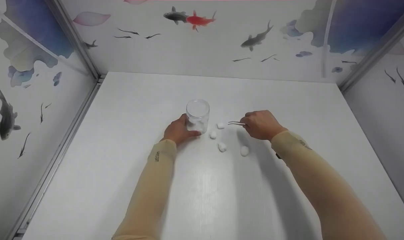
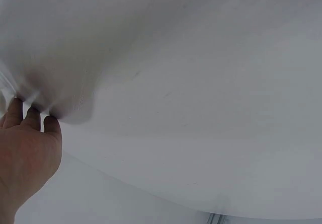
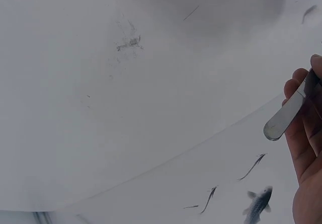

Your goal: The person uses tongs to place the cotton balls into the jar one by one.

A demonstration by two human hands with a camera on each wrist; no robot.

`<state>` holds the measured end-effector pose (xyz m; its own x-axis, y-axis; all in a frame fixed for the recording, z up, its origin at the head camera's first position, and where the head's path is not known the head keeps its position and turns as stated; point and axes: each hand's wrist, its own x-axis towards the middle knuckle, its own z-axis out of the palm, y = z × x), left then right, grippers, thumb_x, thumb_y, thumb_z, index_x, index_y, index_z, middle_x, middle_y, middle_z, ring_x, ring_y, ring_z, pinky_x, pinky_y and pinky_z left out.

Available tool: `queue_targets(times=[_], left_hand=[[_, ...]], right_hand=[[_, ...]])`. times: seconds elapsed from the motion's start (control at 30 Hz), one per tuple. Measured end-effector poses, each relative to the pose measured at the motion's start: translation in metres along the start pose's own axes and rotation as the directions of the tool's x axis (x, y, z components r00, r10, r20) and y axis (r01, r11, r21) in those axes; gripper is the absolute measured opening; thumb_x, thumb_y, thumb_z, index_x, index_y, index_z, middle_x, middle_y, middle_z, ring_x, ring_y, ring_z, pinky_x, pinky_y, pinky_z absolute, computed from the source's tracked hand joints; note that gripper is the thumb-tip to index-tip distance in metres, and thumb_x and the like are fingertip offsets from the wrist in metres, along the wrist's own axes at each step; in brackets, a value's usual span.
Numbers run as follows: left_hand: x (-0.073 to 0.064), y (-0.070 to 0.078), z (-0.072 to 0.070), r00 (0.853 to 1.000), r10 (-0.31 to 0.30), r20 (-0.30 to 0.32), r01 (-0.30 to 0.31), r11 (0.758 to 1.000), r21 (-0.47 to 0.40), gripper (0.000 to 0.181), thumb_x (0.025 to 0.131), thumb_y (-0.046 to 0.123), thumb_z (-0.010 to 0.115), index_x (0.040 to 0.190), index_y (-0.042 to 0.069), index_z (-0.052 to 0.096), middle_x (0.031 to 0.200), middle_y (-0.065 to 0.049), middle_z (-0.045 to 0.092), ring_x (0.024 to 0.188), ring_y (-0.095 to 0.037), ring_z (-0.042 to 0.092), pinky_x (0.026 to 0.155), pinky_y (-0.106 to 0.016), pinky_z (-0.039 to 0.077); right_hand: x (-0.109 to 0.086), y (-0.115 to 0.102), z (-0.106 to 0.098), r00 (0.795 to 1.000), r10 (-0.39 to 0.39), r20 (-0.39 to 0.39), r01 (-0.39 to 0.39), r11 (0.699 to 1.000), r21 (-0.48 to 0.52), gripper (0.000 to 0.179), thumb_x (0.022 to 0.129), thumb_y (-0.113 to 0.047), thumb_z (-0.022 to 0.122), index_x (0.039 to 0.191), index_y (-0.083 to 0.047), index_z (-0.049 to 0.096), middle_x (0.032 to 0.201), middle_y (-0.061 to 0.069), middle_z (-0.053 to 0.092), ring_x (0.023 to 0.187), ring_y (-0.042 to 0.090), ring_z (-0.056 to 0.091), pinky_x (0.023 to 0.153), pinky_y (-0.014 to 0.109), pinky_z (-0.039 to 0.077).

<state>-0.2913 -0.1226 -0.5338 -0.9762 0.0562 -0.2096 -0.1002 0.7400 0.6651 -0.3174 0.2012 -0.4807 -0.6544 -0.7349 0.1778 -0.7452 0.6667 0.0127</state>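
Observation:
A clear, open-topped jar (image 1: 197, 115) stands upright on the white table. My left hand (image 1: 180, 131) grips its lower part, thumb at the near side and fingers round the left. In the left wrist view the fingers of that hand (image 2: 30, 148) touch down by the jar, mostly cut off by the frame edge. Metal tweezers (image 1: 236, 123) are pinched in my right hand (image 1: 260, 125), their tips slightly apart, pointing left toward a white cotton ball (image 1: 220, 125). The rounded end of the tweezers (image 3: 286, 117) sticks out behind that hand in the right wrist view.
Several more cotton balls lie between jar and right hand: one near the jar (image 1: 213, 135), another cotton ball closer to me (image 1: 222, 147) and a cotton ball (image 1: 244, 151) to the right. Panels with painted fish (image 1: 198, 20) wall in the table (image 1: 121, 186) at back and sides.

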Motion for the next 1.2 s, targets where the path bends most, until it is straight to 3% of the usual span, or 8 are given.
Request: queue_targets(times=[0.67, 1.2], left_hand=[[0.001, 0.000, 0.002, 1.000, 0.014, -0.016, -0.014, 1.000, 0.027, 0.098, 0.076, 0.052, 0.083, 0.154, 0.015, 0.036, 0.150, -0.008, 0.048, 0.137, -0.028, 0.044, 0.114, -0.041, 0.034], [0.002, -0.002, 0.003, 1.000, -0.002, -0.016, 0.002, 1.000, -0.001, 0.099, 0.076, 0.050, 0.084, 0.154, 0.016, 0.036, 0.150, -0.006, 0.048, 0.139, -0.026, 0.042, 0.115, -0.041, 0.033]], right_hand=[[0.010, -0.004, 0.020, 1.000, 0.006, 0.023, -0.007, 1.000, 0.029, 0.013, 0.088, -0.005, 0.070, 0.098, -0.010, 0.078, 0.083, 0.005, 0.071, 0.071, 0.022, 0.068, 0.062, 0.041, 0.058], [0.020, -0.011, 0.022, 0.998, -0.007, 0.058, 0.007, 1.000, -0.003, 0.011, 0.090, -0.006, 0.071, 0.097, -0.009, 0.079, 0.080, 0.005, 0.070, 0.066, 0.021, 0.064, 0.063, 0.040, 0.058]])
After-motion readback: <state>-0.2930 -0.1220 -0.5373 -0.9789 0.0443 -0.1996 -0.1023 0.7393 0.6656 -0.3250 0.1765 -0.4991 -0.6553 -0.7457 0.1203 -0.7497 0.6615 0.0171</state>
